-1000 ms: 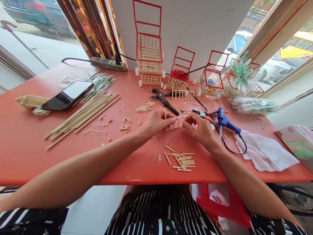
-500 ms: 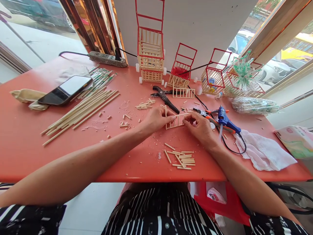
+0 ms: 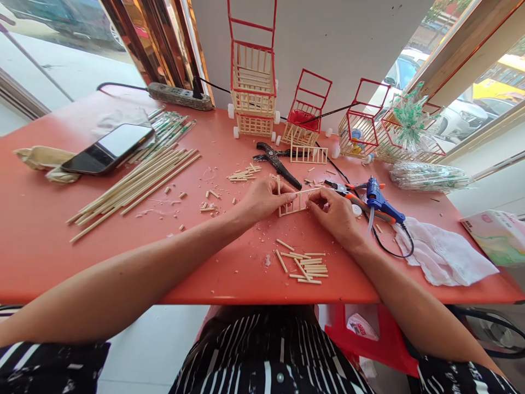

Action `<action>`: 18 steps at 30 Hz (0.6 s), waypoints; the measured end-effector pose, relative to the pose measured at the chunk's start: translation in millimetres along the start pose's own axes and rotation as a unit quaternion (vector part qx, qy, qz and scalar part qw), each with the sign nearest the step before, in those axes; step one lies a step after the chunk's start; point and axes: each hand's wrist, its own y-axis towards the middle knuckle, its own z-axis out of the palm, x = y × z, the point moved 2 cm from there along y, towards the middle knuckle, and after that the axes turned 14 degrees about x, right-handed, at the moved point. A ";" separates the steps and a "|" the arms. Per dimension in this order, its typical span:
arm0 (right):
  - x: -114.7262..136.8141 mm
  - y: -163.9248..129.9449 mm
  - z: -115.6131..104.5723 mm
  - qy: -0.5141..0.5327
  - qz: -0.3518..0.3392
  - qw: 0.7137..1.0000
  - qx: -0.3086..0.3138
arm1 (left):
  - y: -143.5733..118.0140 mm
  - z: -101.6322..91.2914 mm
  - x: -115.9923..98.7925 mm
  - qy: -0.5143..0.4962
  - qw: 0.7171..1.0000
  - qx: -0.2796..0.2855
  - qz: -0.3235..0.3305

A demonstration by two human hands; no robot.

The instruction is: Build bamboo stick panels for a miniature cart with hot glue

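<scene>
Between my hands is a small ladder-like wooden stick frame (image 3: 292,209), resting low over the table. My left hand (image 3: 266,200) pinches its left end, where one stick stands up past the fingers. At the frame's right part, the fingers of my right hand (image 3: 330,209) are pressed together on it; whether they also hold a loose short stick is hidden. Nearer to me lies a pile of short cut sticks (image 3: 311,267). A second ladder-like frame (image 3: 309,155) stands behind, beside black-handled pliers (image 3: 277,163).
A blue glue gun (image 3: 382,201) and orange-handled cutters (image 3: 348,191) lie right, near a white cloth (image 3: 447,251). Long wooden sticks (image 3: 135,189) and a phone (image 3: 110,149) are left. Small stick carts (image 3: 253,87) with red handles line the wall. A power strip (image 3: 180,96) sits back left.
Both hands keep their grip on the stick frame with hardly any movement. The view has shifted very slightly.
</scene>
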 end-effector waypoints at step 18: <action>-0.3 2.9 1.6 -0.022 0.018 1.000 0.009 | 3.3 0.2 8.5 -0.007 1.000 0.005 0.019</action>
